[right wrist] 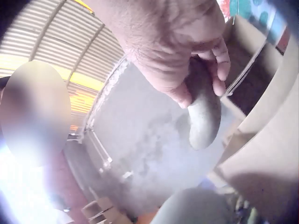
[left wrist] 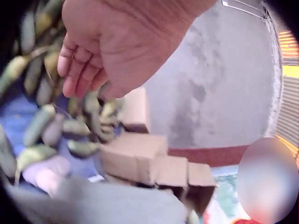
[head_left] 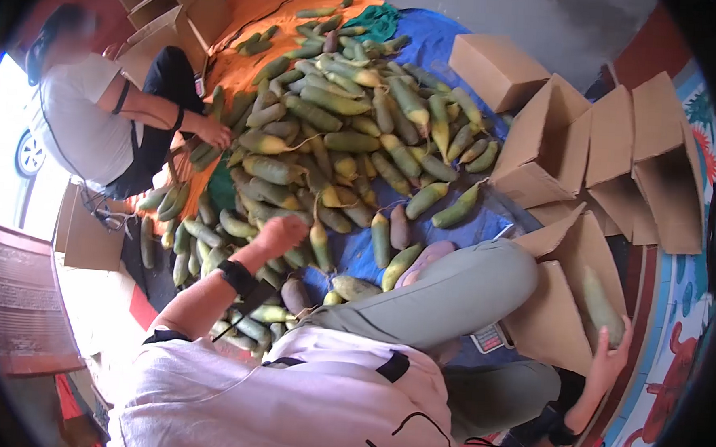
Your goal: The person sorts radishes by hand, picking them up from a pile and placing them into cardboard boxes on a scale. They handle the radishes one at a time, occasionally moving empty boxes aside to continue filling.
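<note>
The person is sitting on the floor, and the work in hand looks like boxing: one vegetable going in while the other hand goes for another. The right hand is curling its fingers and thumb round a long green-yellow vegetable and is holding it, tip down, inside the open cardboard box at about 4 o'clock from the lap. The right wrist view is showing that grip plainly, with the vegetable hanging below the fingers. The left hand is reaching out toward 11 o'clock over the near edge of the pile on the blue tarp; its fingers are curling loosely and holding nothing. A second person is working the pile at 10 o'clock. As I judge it, the next move is calling for the right hand to lower and let go inside the box, and for the left to settle on one vegetable lying loose on top.
</note>
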A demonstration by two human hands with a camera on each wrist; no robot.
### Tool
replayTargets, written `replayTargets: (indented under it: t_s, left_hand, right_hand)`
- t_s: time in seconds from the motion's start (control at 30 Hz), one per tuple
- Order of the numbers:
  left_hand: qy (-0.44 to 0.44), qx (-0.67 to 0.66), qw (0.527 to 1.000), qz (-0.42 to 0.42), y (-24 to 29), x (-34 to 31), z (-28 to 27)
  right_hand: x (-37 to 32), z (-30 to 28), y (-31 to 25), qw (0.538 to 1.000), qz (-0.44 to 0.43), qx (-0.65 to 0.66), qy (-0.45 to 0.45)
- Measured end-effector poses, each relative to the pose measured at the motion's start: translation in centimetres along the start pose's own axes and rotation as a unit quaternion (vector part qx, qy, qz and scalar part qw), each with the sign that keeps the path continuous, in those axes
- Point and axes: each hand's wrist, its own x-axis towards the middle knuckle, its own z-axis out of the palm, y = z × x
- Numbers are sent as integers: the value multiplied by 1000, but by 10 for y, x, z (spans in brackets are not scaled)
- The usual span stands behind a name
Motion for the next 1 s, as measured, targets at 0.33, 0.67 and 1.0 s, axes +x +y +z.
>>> replayTargets:
  t_s: [0.33,0.67,1.0]
  left_hand:
    - [118,371,891,-233,-178,-112,-69]
    - [214,422,855,-211,-142,-105,-33]
    - [152,283,886,-333,-166,-61,-74]
  right_hand:
    - [10,30,145,972,70,-186,-127]
    - [5,43,122,971,150,-150,-111]
    - [-16,28,126,985,81,-152,-29]
